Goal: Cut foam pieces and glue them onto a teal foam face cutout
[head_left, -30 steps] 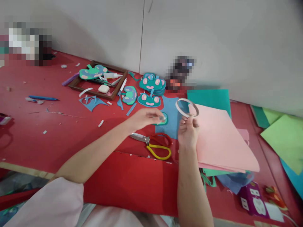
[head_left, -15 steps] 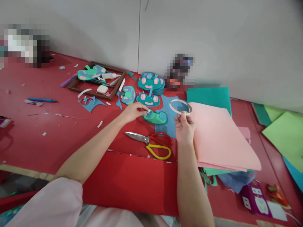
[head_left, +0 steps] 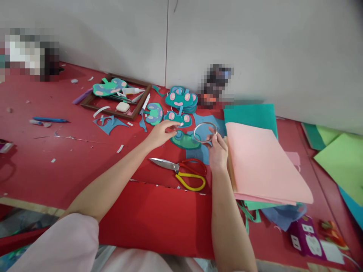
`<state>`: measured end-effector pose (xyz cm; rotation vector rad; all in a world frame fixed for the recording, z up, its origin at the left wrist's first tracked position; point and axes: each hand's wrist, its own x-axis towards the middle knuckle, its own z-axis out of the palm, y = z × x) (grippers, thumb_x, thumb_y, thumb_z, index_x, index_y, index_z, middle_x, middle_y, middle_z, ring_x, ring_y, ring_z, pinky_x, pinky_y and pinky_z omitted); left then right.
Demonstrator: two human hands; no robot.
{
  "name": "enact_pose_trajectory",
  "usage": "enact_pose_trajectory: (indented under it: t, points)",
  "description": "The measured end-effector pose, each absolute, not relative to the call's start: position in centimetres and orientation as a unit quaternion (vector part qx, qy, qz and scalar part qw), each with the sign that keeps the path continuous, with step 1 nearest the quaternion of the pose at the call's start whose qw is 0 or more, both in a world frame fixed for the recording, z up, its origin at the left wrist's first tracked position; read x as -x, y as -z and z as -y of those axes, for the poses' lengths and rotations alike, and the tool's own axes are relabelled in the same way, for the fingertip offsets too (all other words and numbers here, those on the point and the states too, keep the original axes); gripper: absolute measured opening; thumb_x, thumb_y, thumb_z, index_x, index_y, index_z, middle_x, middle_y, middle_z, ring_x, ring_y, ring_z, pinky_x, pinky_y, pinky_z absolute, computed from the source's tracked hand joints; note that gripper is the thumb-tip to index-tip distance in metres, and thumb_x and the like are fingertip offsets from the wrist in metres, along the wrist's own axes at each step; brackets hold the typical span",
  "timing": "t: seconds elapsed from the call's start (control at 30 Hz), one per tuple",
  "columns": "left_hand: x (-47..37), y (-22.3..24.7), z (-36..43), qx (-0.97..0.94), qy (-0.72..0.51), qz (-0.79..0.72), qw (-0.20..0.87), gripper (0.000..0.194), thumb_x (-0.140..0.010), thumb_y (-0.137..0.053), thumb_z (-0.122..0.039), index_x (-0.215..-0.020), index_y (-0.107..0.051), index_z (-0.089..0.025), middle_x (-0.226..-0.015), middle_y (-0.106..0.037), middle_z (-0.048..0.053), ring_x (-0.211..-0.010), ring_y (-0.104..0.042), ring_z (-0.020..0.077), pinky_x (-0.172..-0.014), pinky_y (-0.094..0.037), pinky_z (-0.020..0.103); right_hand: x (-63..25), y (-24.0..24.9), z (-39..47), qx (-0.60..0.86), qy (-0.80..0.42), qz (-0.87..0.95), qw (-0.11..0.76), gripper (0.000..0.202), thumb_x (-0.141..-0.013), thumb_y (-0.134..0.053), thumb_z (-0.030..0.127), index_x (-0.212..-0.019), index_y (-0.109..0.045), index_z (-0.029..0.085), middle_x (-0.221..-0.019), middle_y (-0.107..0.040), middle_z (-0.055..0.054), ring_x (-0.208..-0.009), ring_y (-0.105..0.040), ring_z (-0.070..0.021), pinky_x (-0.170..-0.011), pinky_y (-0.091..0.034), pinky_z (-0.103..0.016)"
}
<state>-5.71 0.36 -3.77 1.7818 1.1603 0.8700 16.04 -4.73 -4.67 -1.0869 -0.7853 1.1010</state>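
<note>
My right hand (head_left: 218, 153) grips a thin ring-shaped roll of tape (head_left: 195, 132) by its right edge, tilted above blue felt (head_left: 195, 155). To its left, my left hand (head_left: 163, 134) has thumb and forefinger apart, and a small white bit (head_left: 181, 124) shows at the fingertip. Right by that hand lies a green curved felt piece (head_left: 184, 141) with blue round patches, partly covered by the fingers. Scissors (head_left: 178, 168) with one red and one yellow handle lie in front of both hands. Just behind is a teal felt frog face (head_left: 177, 119) with pink patches.
More frog faces (head_left: 181, 99) are stacked near the wall. A brown wooden frame (head_left: 113, 109) surrounds a glue bottle (head_left: 132, 91) and a white case (head_left: 123, 107). Pink sheets (head_left: 263, 162) lie at right, with a purple box (head_left: 306, 238) in front. Scraps litter the red table.
My right hand has moved slightly left and turned the tape roll. My left thumb and forefinger have parted and lifted a little from the green piece, with the white bit at the fingertip.
</note>
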Motion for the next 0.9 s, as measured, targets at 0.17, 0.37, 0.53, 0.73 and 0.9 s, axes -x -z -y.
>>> enact_pose_trajectory:
  t: [0.17,0.37,0.53,0.73,0.9]
  points:
    - [5.0,3.9,0.1,-0.686,-0.333,-0.448,0.466,0.052,-0.080,-0.055,-0.018,-0.131,-0.050,-0.022,-0.100,-0.066,0.005,-0.093,-0.061,0.0147,-0.086,-0.046,0.027,-16.4,6.1,4.3,0.515,-0.472,0.314,0.642,0.038,-0.069,-0.067,0.043,-0.098,-0.067,0.019,-0.066,-0.053,0.005,-0.064,-0.053,-0.0091,-0.065,-0.051,-0.027]
    - [4.8,5.4,0.0,-0.662,-0.307,-0.483,0.484,0.058,-0.076,-0.057,-0.012,-0.132,-0.048,-0.022,-0.096,-0.066,0.004,-0.090,-0.062,0.0136,-0.081,-0.047,0.025,-17.5,8.6,3.5,0.638,-0.367,0.349,0.580,0.048,-0.072,-0.061,0.044,-0.110,-0.062,0.015,-0.071,-0.063,-0.004,-0.061,-0.055,-0.0165,-0.063,-0.051,-0.038]
    - [5.0,5.9,-0.3,-0.664,-0.309,-0.476,0.486,0.056,-0.075,-0.057,-0.013,-0.130,-0.051,-0.023,-0.098,-0.066,0.004,-0.090,-0.061,0.0136,-0.082,-0.046,0.026,-16.6,7.0,4.5,0.691,-0.102,0.499,0.514,0.031,-0.078,-0.058,0.032,-0.104,-0.067,0.017,-0.110,-0.059,-0.015,-0.105,-0.053,-0.0264,-0.098,-0.037,-0.048]
    - [4.5,3.4,0.4,-0.512,-0.363,-0.451,0.635,0.033,-0.077,-0.061,-0.030,-0.107,-0.069,-0.019,-0.111,-0.065,0.007,-0.087,-0.058,0.0154,-0.075,-0.044,0.027,-14.9,4.8,5.1,0.640,-0.171,0.544,0.515,0.021,-0.081,-0.059,0.036,-0.086,-0.072,0.020,-0.090,-0.062,-0.007,-0.087,-0.057,-0.0190,-0.084,-0.045,-0.035]
    - [4.1,2.2,0.9,-0.402,-0.358,-0.379,0.753,0.030,-0.074,-0.066,-0.036,-0.097,-0.073,-0.017,-0.097,-0.066,0.007,-0.075,-0.056,0.0103,-0.067,-0.040,0.025,-13.9,4.9,4.9,0.589,-0.346,0.490,0.541,0.024,-0.073,-0.067,0.040,-0.082,-0.073,0.019,-0.080,-0.068,-0.002,-0.075,-0.059,-0.0148,-0.071,-0.047,-0.027]
